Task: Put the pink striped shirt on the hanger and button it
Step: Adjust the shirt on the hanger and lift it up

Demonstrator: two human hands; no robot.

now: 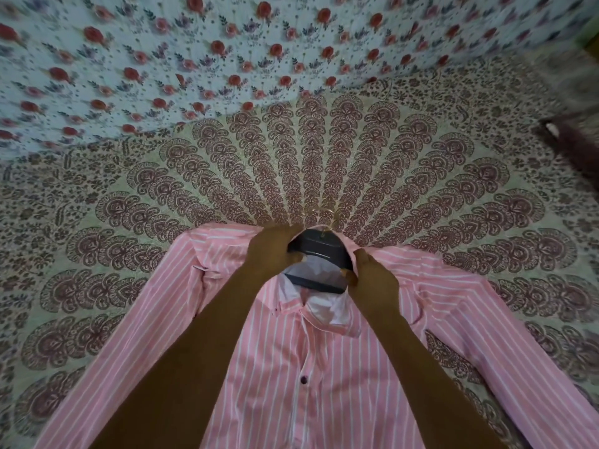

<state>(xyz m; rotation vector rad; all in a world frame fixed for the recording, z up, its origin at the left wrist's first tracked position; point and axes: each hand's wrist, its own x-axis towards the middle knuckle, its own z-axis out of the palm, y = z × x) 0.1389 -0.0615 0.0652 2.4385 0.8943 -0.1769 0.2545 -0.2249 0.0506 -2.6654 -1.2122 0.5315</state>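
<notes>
Bed under a cream bedsheet (324, 157) with a maroon fan print; a pale blue floral cloth (162, 43) covers the back, blurred at the top.

One shirt (291, 400), pink with white stripes, lies front up on the bedsheet, collar away from the camera. Its hem is cut off by the bottom edge. Two sleeves are spread out: the near-left sleeve (146, 319) runs off the bottom left corner, cuff out of view.

Left hand (272, 251): fingers curled round the shirt's collar edge at the hanger's left end, fingertips hidden behind fabric.

One hanger (319, 251), black, sits inside the neck opening. Only its middle shows; both ends are hidden under the shirt's shoulders. Its metal hook (324, 212) lies on the bedsheet, faint and hard to make out.

One dark button (303, 380) is plain on the front strip. Cannot tell if it is done up.

Right hand (372, 283): fingers curled, gripping the collar edge at the hanger's right end.

Other sleeve (502, 335) runs off the right edge, cuff cut off.

One dark maroon object (570, 140) at far right, too blurred to identify.
</notes>
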